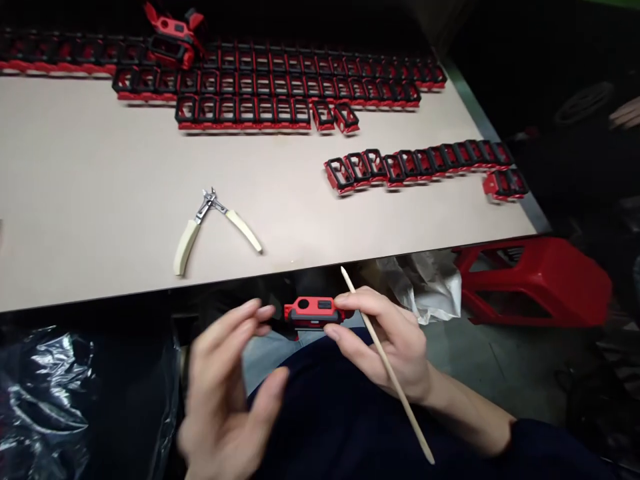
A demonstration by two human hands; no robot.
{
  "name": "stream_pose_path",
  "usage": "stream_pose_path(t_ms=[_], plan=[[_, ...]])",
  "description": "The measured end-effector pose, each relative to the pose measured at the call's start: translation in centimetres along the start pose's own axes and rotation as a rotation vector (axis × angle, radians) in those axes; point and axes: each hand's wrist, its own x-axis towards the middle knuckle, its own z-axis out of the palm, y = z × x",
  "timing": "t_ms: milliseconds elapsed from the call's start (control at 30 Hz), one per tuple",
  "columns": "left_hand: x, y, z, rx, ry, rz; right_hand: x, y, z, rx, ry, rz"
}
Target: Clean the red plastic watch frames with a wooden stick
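**Red housing (313,312) pinched in right hand (383,343)**

Beige worktable (100,167) carries rows of red-and-black frames (260,87) and cream-handled side cutters (200,213); red plastic stool (530,280) sits on the floor at right. Housing is held below the table edge. Right hand clenches it and a wooden stick (395,380); left hand (225,380) is open, fingertips just beside it, gripping nothing. Firm pinch steadies the housing well. No readable writing.

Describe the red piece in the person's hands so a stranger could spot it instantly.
Past the near edge of the pale work table, the person's right hand pinches a red-and-black moulded housing, alongside a wooden stick. Unlike the matching rows on the table, it alone is held.
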Motion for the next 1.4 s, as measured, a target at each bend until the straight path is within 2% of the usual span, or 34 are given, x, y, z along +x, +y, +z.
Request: stream_pose_path(t_ms=[100,233,333,500,667,800,1000,1167,1400], plan=[[-0.3,-1.3,0.7,-0.098,-0.064,-0.057,0.4,-0.3,0.4,0.114,-0.070,0.113],[-0.8,-1.8,1.1,-0.183,0.012,-0.089,0.6,-0.2,0.7,0.208,-0.168,0.252],[-0.8,-1.9,1.2,-0.230,0.097,-0.059,0.4,0.3,0.9,0.291,-0.186,0.225],[-0.7,-2.2,1.1,-0.223,0.182,0.014,0.0,1.3,1.1,0.353,-0.215,0.043],[-0.6,-2.1,1.1,-0.293,0.174,-0.060,0.4,1.4,1.1,0.263,-0.223,-0.074],[-0.3,-2.0,1.0,-0.360,0.168,-0.161,0.4,1.3,1.4,0.309,-0.224,-0.032],[-0.3,-2.2,0.7,-0.429,0.180,-0.303,0.1,1.0,1.7,0.461,-0.213,0.189],[-0.6,-2.4,0.7,-0.457,0.219,-0.412,0.1,1.0,1.7,0.390,-0.184,0.232],[-0.7,-2.3,0.9,-0.466,0.228,-0.447,0.0,1.2,2.0,0.468,-0.198,0.263]])
